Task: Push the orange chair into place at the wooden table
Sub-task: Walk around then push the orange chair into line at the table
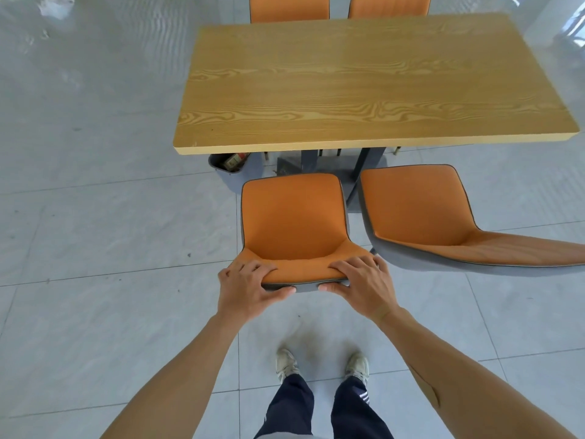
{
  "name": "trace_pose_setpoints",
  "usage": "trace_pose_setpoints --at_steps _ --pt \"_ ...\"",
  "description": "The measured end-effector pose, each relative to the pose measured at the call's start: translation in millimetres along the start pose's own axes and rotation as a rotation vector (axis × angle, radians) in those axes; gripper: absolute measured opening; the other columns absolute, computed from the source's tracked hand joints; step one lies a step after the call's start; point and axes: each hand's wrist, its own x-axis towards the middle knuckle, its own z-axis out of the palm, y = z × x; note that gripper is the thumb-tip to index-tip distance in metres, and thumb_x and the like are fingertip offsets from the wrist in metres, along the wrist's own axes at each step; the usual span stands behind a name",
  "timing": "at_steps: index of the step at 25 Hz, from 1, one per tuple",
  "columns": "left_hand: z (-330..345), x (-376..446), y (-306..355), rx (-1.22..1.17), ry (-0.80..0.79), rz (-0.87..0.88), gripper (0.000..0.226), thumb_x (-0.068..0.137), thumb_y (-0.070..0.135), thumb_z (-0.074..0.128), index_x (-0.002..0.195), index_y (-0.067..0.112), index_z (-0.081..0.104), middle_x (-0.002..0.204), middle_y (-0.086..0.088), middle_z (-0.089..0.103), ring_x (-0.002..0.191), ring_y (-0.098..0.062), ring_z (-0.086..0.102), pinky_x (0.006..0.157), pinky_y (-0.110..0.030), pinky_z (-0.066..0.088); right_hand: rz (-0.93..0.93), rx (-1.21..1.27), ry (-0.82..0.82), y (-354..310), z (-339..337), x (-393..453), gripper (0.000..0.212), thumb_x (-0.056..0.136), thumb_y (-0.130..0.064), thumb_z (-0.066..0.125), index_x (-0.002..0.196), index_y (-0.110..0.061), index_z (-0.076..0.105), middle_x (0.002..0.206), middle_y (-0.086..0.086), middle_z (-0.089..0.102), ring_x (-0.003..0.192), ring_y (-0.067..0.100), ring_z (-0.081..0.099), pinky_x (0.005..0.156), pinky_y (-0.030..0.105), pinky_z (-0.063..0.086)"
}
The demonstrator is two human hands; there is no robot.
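Pale grey floor tiles (95,217) with thin dark joints fill the room, their glossy surface catching rippled light toward the far left. A second orange chair (421,213) stands at the right. Two more chair backs (289,7) show along the far edge. A dark bin (226,163) sits on the floor.

Just one view here, a wide-angle head cam looking forward and steeply down. It sits close above the left hand (250,288) and right hand (364,286), both centre frame. Past the hands is the wooden table (364,87); below them, the wearer's own shoes (286,364). Edges bend noticeably.
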Motion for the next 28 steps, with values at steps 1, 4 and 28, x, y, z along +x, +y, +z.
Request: trace_pose_setpoints --at_steps 1,4,28 --pt "3.8 -3.3 4.1 0.003 0.009 0.004 0.084 0.062 0.099 0.025 0.111 0.042 0.063 0.117 0.016 0.062 0.114 -0.015 0.053 0.093 -0.046 0.037 0.002 -0.005 0.0 3.7 -0.6 -4.1 0.077 0.074 -0.088 0.024 0.11 -0.036 0.066 0.104 -0.009 0.069 0.106 0.024 0.058 0.101 0.044 0.034" --pt "10.2 -9.1 12.1 0.006 0.021 0.028 0.083 0.063 0.099 0.027 0.109 0.042 0.065 0.114 0.015 0.063 0.113 -0.016 0.054 0.091 -0.046 0.037 0.016 -0.024 0.008 11.7 0.6 -17.8 0.074 0.075 -0.087 0.026 0.108 -0.036 0.067 0.1 -0.01 0.068 0.101 0.023 0.059 0.098 0.043 0.035" --pt "17.6 10.8 51.4 0.021 0.059 0.042 0.083 0.063 0.098 0.029 0.106 0.038 0.067 0.109 0.012 0.065 0.108 -0.018 0.055 0.088 -0.045 0.039 0.017 0.072 -0.185 55.0 -22.8 0.0 0.074 0.067 -0.089 0.031 0.122 -0.045 0.053 0.125 -0.018 0.053 0.123 0.019 0.039 0.104 0.047 0.025"
